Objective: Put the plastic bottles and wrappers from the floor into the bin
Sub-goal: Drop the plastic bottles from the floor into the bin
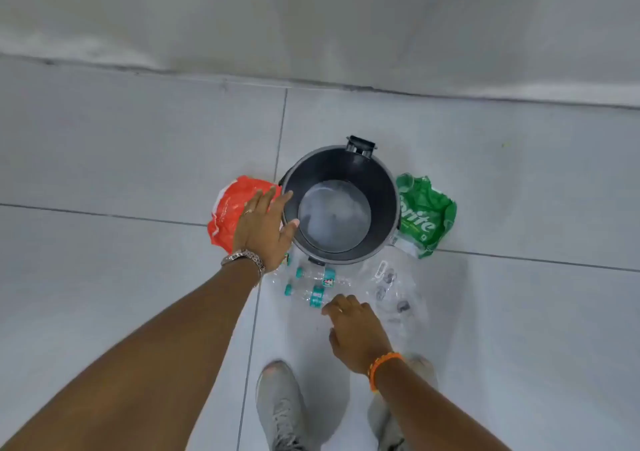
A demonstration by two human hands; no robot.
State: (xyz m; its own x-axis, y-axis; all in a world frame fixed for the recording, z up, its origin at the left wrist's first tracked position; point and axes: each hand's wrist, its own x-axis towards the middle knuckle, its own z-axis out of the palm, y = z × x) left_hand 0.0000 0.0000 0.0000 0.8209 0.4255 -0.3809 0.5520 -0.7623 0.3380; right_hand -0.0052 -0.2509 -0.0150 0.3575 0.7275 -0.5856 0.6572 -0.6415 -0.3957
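Note:
A round dark bin (388,190) stands open on the tiled floor, with nothing visible inside. A red wrapper (225,222) lies against its left side and a green Sprite wrapper (427,215) against its right. Two clear bottles with teal caps and labels (320,276) (311,295) lie just in front of the bin. A crumpled clear wrapper (391,287) lies to their right. My left hand (265,230) hovers open over the red wrapper, fingertips at the bin's left rim. My right hand (353,332) is low, fingers curled, touching the nearer bottle.
A wall (311,17) runs across the far side, close behind the bin. My two grey shoes (280,409) stand at the bottom of the view, right behind the bottles. Open tiled floor (104,156) extends left and right.

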